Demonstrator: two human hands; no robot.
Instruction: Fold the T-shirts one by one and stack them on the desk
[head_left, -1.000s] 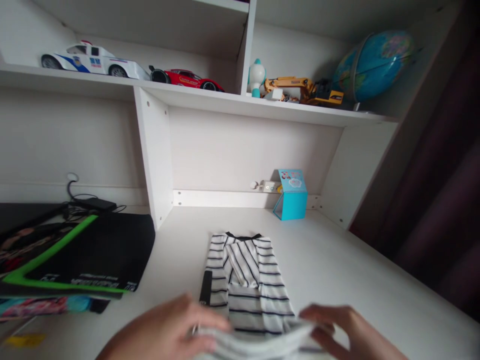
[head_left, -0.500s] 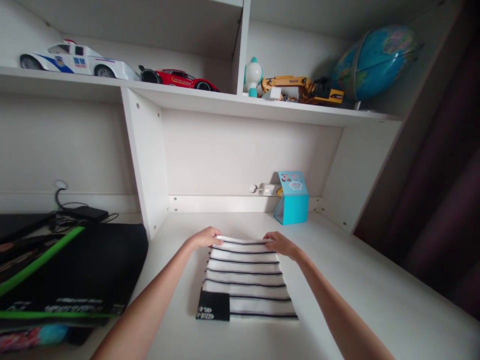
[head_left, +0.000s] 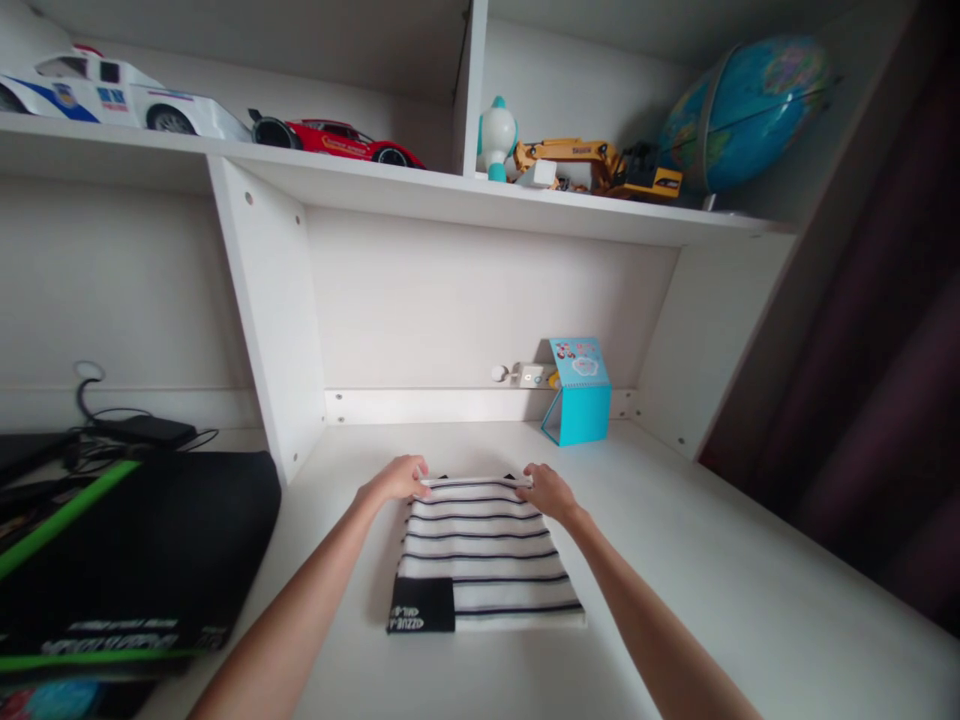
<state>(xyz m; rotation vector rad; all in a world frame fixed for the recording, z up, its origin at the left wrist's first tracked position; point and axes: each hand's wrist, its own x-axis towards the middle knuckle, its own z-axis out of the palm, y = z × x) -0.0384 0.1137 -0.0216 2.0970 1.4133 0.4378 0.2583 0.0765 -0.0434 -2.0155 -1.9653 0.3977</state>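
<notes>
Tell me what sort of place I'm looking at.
Probably a study corner in a home, perhaps a child's room: there is a white desk, with a red toy car and a globe shelved above it.

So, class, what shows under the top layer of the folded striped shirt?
At the far edge of the striped shirt, two small dark bits peek out between the left hand and right hand. The rest underneath is covered.

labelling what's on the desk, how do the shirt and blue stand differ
The shirt lies folded; the blue stand is propped upright. The shirt is striped; the stand is mostly blue. The left hand and right hand hold the shirt; neither touches the stand. Both things rest on the desk.
</notes>
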